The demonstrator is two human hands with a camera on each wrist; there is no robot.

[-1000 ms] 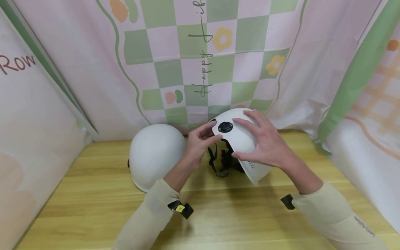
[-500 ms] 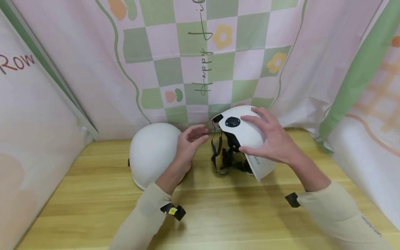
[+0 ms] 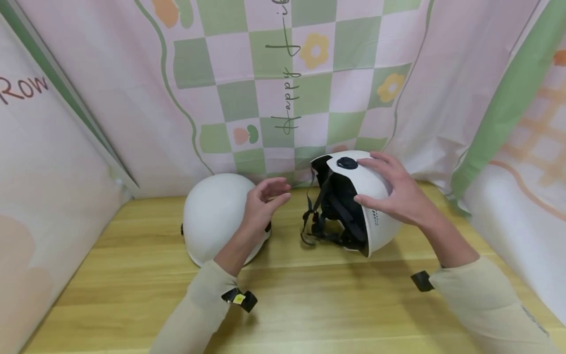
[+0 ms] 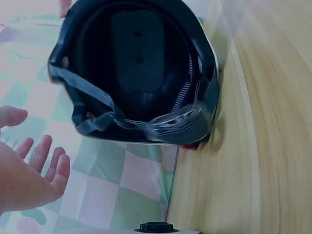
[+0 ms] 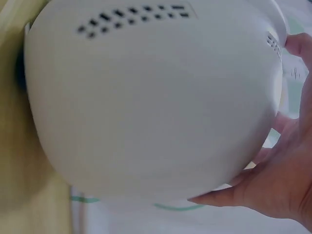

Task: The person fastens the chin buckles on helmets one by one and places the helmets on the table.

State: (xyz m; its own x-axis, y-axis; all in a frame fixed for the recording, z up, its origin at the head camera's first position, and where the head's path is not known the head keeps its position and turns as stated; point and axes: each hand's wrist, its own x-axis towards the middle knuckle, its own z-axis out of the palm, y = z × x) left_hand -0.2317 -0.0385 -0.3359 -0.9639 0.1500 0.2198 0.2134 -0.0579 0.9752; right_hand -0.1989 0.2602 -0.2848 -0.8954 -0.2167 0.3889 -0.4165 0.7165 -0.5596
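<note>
My right hand point(image 3: 400, 199) grips the top and side of a white helmet point(image 3: 384, 236), thumb apart from the fingers. Its black-lined hollow faces left, showing dark chin straps point(image 3: 315, 211) and a round black knob point(image 3: 347, 163) on the shell. The right wrist view has the smooth shell point(image 5: 156, 107) with small vent holes, the hand curved along its edge. My left hand point(image 3: 264, 201) is off the helmet, fingers relaxed and holding nothing. In the left wrist view, that hand point(image 4: 31, 178) is beside the hollow helmet point(image 4: 139, 53), not touching it.
A second white helmet point(image 3: 216, 216) stands dome-up on the wooden table point(image 3: 309, 305), just left of my left hand and partly behind it. A checkered curtain point(image 3: 274, 98) hangs right behind both helmets. Further cloth hangs at the left and right sides.
My left hand has let go of the right helmet's front and drawn back left. My right hand has turned the helmet and shifted it right, exposing more of the black inside.
</note>
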